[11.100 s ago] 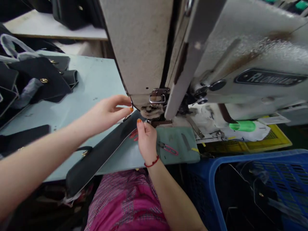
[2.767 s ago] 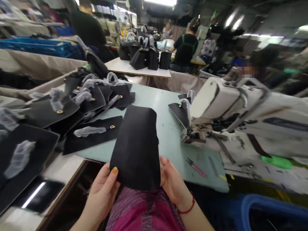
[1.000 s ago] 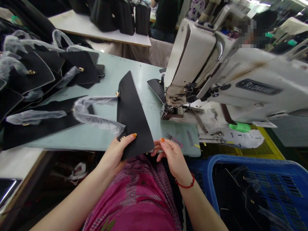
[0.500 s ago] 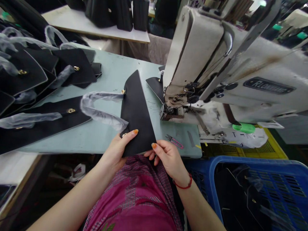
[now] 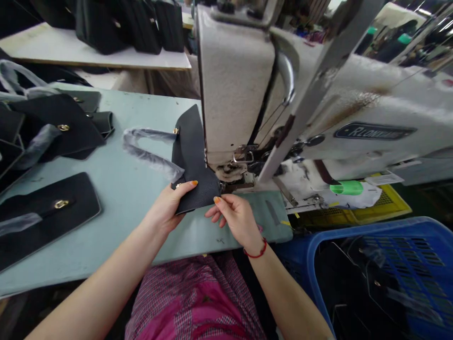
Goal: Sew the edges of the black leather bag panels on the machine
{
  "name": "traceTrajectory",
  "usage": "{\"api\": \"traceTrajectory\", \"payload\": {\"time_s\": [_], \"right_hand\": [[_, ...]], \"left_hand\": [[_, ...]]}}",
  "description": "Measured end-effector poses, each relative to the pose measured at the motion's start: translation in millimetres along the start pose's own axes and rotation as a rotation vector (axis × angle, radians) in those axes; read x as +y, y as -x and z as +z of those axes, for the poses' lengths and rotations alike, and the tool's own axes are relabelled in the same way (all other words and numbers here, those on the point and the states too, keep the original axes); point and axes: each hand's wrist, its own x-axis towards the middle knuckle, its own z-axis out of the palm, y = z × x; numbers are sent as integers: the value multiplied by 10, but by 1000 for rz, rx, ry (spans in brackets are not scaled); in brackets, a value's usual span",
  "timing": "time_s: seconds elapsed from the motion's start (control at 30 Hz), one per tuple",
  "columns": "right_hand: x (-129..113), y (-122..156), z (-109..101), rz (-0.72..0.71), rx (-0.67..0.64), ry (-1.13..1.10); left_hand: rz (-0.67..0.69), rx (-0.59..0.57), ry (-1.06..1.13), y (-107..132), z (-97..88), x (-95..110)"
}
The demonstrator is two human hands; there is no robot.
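Observation:
Both my hands are at the front of a sewing machine head (image 5: 233,89). My left hand (image 5: 166,205) is shut on the near end of a black leather bag panel (image 5: 193,163), which has a brass fitting and a plastic-wrapped handle (image 5: 148,151). My right hand (image 5: 235,215) pinches the panel's right corner beside the presser foot (image 5: 230,172). The panel's right edge runs along the machine, and the needle is hidden.
Black leather panels (image 5: 60,203) with brass fittings lie on the pale green table (image 5: 116,108) at left. Small pink-handled snips (image 5: 260,228) show beyond my right hand. A blue crate (image 5: 354,231) holding black pieces stands at lower right, and black bags line a white table (image 5: 106,59) behind.
The panel has moved right, from the open table to the presser foot. My hands have moved with it, and the view has turned left and closer to the machine.

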Motion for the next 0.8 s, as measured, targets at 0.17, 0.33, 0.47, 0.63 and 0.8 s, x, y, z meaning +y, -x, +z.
{"api": "traceTrajectory", "payload": {"time_s": [0.17,0.33,0.47,0.63,0.8], "right_hand": [[22,-158,-29,-10,85,24],[53,-190,-7,20,154,-38],[47,-191,4,17,158,-26],[41,-192,-6,-7,145,22],[51,-193,-15,-32,152,87]], "left_hand": [[-9,-82,-59,-311,53,45],[-26,-101,-83,-452,38,53],[-9,-107,-80,-450,50,67],[-93,-169,-95,-383,-2,97],[-361,-208,-151,-297,-120,128]]}}
